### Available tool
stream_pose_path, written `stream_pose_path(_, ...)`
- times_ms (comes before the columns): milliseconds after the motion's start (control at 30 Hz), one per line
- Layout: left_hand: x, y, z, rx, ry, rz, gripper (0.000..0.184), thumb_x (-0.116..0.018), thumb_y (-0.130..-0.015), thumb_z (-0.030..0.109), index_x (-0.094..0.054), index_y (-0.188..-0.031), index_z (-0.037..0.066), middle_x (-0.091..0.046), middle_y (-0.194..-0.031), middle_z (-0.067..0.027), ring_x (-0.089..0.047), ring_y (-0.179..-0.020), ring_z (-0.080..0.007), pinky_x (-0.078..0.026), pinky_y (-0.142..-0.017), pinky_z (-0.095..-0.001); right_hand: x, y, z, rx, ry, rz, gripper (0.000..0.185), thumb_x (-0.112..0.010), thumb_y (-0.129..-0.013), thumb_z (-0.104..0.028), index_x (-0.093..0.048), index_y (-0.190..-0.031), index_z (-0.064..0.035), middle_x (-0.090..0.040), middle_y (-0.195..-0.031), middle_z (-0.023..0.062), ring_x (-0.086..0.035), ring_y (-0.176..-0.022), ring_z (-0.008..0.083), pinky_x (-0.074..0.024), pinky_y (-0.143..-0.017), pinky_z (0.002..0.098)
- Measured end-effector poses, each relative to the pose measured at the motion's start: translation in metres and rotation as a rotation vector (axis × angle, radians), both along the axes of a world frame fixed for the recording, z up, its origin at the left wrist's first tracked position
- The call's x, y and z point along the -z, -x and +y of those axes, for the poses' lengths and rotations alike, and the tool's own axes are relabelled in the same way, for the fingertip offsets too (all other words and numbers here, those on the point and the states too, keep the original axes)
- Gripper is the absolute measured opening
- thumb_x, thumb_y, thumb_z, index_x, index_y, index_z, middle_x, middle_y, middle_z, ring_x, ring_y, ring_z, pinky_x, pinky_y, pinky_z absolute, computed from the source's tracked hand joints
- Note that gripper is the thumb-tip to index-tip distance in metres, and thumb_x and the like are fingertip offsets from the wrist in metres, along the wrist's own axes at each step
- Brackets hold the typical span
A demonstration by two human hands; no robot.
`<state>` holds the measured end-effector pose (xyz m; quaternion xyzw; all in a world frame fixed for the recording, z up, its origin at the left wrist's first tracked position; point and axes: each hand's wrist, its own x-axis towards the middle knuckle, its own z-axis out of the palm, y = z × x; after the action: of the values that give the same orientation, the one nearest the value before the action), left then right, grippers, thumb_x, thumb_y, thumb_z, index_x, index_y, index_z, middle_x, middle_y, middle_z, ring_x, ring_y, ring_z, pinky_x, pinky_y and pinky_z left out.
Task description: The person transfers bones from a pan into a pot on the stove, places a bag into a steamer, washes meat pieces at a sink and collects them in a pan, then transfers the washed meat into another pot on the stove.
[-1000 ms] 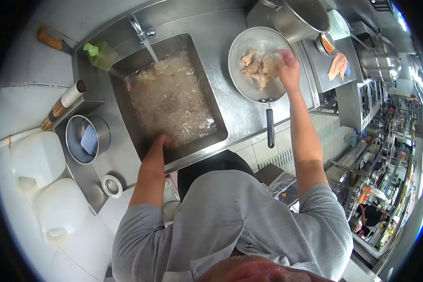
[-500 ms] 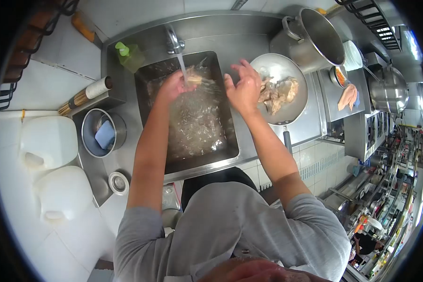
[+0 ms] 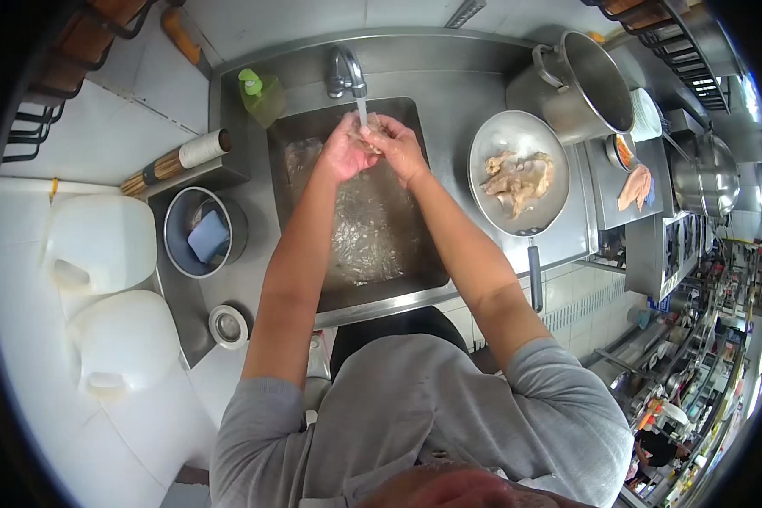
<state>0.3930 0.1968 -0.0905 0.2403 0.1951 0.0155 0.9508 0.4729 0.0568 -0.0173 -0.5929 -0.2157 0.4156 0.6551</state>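
Note:
My left hand (image 3: 345, 156) and my right hand (image 3: 401, 154) are together under the running tap (image 3: 345, 80), their fingers closed around a small, pale, wet piece of meat (image 3: 368, 127). Much of that piece is hidden by my fingers and the stream. Below them, the steel sink (image 3: 277, 190) holds rippling, brownish water. On the counter to the right, a frying pan (image 3: 516, 125) carries several pale pieces of meat (image 3: 529, 179).
A soap bottle (image 3: 264, 100) stands behind the sink's left corner. To the left are a metal pot (image 3: 173, 254) with a blue sponge (image 3: 208, 237) and a sink strainer (image 3: 228, 326). A tall stockpot (image 3: 567, 89) is behind the pan, whose handle (image 3: 535, 279) overhangs the front edge.
My right hand has moved left from beside the pan to join my left hand under the tap. Both now hold the piece of meat. The view has shifted slightly.

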Motion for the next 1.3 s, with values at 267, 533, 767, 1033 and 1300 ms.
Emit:
stream_pose_path(267, -0.034, 0.028, -0.002, 0.047, -0.144, 0.097, 0.051, -0.057, -0.1, 0.045, -0.056, -0.128, 0.002, -0.066, -0.12, -0.0172, -0.068, -0.105, -0.0353, -0.058, -0.086, -0.0517, 0.02, -0.001, 0.009, 0.102, 0.054, 0.484, 0.028, -0.049, -0.104, -0.023, -0.061, -0.119, -0.0033, -0.065, -0.113, 0.0081, -0.062, -0.108, 0.0214, -0.0506, -0.094, 0.0369)
stream_pose_path(533, -0.025, 0.039, -0.006, -0.013, -0.348, 0.077, 0.04, -0.061, -0.096, 0.016, -0.055, -0.133, 0.004, -0.063, -0.126, -0.0125, -0.063, -0.115, -0.0278, -0.053, -0.095, -0.0438, 0.029, -0.007, 0.01, -0.055, 0.112, 0.488, 0.032, -0.052, -0.103, -0.033, -0.064, -0.115, -0.0063, -0.068, -0.111, 0.0079, -0.068, -0.095, 0.0232, -0.0593, -0.075, 0.0435)
stream_pose_path(767, -0.007, 0.033, -0.009, -0.182, -0.397, 0.121, 0.045, -0.066, -0.096, 0.023, -0.052, -0.135, 0.005, -0.063, -0.126, -0.0088, -0.062, -0.111, -0.0219, -0.053, -0.09, -0.0388, 0.028, -0.011, 0.01, 0.176, 0.104, 0.439, 0.032, -0.061, -0.099, -0.036, -0.066, -0.103, -0.0047, -0.07, -0.095, 0.0101, -0.07, -0.079, 0.0236, -0.0579, -0.064, 0.0487)
stream_pose_path(1033, -0.007, 0.018, -0.038, -0.142, 0.05, 0.068, 0.049, -0.038, -0.105, 0.05, -0.056, -0.129, 0.011, -0.063, -0.126, -0.011, -0.061, -0.115, -0.0285, -0.049, -0.096, -0.0516, 0.045, -0.008, 0.01, 0.167, -0.045, 0.334, 0.023, -0.067, -0.097, -0.024, -0.068, -0.094, -0.0009, -0.071, -0.096, 0.0087, -0.068, -0.081, 0.0183, -0.0565, -0.075, 0.0338)
stream_pose_path(1300, 0.0, 0.012, -0.02, -0.199, 0.206, -0.01, 0.032, -0.047, -0.101, 0.023, -0.057, -0.124, 0.004, -0.065, -0.121, -0.0155, -0.061, -0.117, -0.0316, -0.047, -0.103, -0.0556, 0.027, -0.012, 0.002, 0.057, -0.057, 0.121, 0.024, -0.074, -0.088, -0.007, -0.07, -0.109, 0.0036, -0.073, -0.096, 0.0099, -0.068, -0.085, 0.0152, -0.055, -0.075, 0.0281)
